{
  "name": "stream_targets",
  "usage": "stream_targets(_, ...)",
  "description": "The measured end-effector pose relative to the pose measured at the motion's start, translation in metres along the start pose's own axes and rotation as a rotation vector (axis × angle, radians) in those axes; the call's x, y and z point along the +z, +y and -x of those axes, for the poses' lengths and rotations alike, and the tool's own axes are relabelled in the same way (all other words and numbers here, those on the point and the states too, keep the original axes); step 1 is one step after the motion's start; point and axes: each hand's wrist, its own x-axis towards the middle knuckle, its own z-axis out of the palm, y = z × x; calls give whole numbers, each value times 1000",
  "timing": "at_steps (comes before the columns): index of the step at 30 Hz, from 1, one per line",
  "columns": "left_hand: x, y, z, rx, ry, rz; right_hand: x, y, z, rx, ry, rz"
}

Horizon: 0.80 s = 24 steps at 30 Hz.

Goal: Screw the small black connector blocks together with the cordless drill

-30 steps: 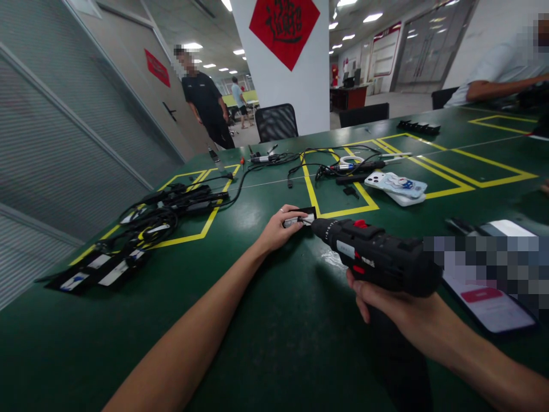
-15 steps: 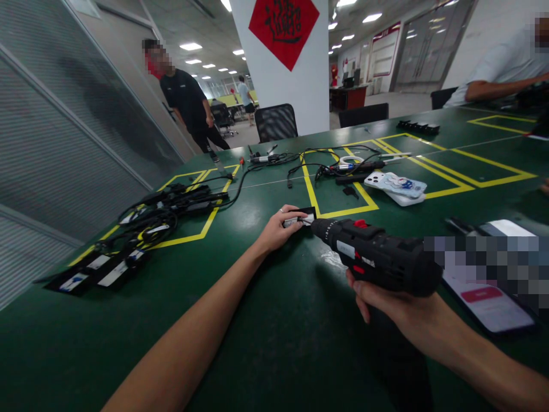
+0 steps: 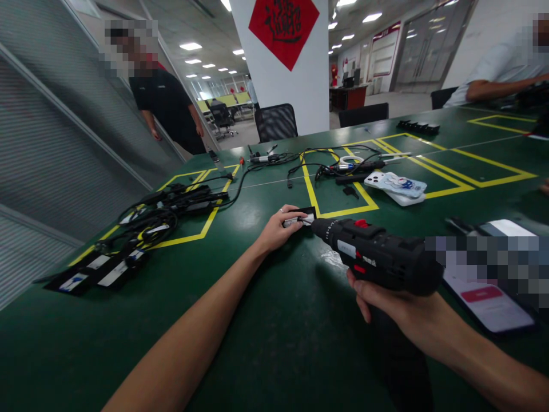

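My right hand (image 3: 386,303) is wrapped round the grip of a black cordless drill (image 3: 377,252) with red switches. The drill lies level, its chuck facing left toward a small black piece with a white label (image 3: 309,217) on the green table (image 3: 274,332). My left hand (image 3: 281,226) has its fingers closed over that labelled piece and holds it against the tabletop. A thin bit runs from the chuck to the piece, though where its tip meets it is too small to make out.
Black cables and labelled devices (image 3: 171,200) are heaped at the left. Ahead lie more cables (image 3: 343,169) and a phone in a patterned case (image 3: 397,186). Another phone (image 3: 493,297) is on the right. A person in black (image 3: 167,109) stands at the far left; another sits far right.
The person in black has moved left and nearer the table. The drill has barely shifted, its chuck ring showing slightly different marks. My left hand stays in place on the labelled piece.
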Motion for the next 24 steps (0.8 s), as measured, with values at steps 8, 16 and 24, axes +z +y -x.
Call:
stream_targets(8,0,-1,-1,-7,-15,-20,0,3,-1,-19,-1,-27)
stream_targets(16,1,-3,-1,9,-8,-6,-1,4,-2,-37,-8,-42)
stream_targets(24,0,-2,-1,15,-8,5,-1,1,-1,-29,-14,-21)
